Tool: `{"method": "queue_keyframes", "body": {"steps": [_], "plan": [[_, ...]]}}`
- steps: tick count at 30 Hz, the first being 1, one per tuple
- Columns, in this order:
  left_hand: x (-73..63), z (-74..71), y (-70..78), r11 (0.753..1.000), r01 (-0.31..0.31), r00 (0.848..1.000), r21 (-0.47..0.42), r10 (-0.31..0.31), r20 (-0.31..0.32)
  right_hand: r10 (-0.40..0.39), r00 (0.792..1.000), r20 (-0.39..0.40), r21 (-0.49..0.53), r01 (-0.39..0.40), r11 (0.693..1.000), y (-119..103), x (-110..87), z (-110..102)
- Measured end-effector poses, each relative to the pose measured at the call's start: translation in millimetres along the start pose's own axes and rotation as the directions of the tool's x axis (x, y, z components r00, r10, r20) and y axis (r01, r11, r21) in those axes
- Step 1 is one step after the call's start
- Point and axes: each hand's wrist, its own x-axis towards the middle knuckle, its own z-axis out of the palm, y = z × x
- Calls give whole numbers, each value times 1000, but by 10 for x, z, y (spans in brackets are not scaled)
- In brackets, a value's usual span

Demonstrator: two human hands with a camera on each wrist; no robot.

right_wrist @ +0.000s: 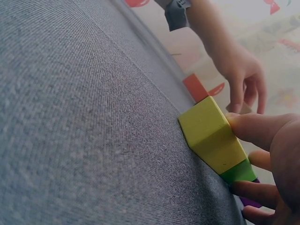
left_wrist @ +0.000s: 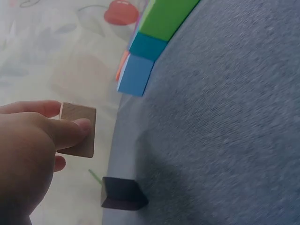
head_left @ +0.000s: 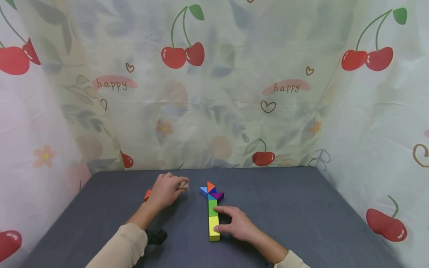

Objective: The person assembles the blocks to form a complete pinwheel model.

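My left hand [head_left: 166,190] pinches a plain wooden block [left_wrist: 77,145] between thumb and fingers, held above the table. Right of it a column of coloured blocks lies on the table: a yellow block [head_left: 213,225] at the near end, then a green block [head_left: 212,209]. Beyond these, small blue pieces, an orange triangle [head_left: 210,185] and a purple triangle [head_left: 218,196] fan out. The thumb of my right hand [head_left: 239,224] touches the yellow block, while its index finger rests on the green one. Light blue [left_wrist: 135,77] shows at the fan's left side.
An orange block [head_left: 147,195] sits left of my left hand, partly hidden by it. In the left wrist view a dark block [left_wrist: 123,193] stands on the grey table [head_left: 285,208]. A patterned curtain [head_left: 218,85] surrounds the table's back and sides.
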Motion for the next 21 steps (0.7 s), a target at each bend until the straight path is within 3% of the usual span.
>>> {"method": "queue_keyframes", "body": {"steps": [9,16,21], "plan": [[-45,65,159,999,-41,999,-29,41,23,-9,1000,-2,-4,9,1000,2,0,4],[-68,163,242,998,-37,995,-44,41,86,-7,1000,0,0,7,1000,2,4,-3],[-96,238,271,998,-30,995,-53,35,95,-14,1000,-4,-2,14,1000,1,4,0]]}}
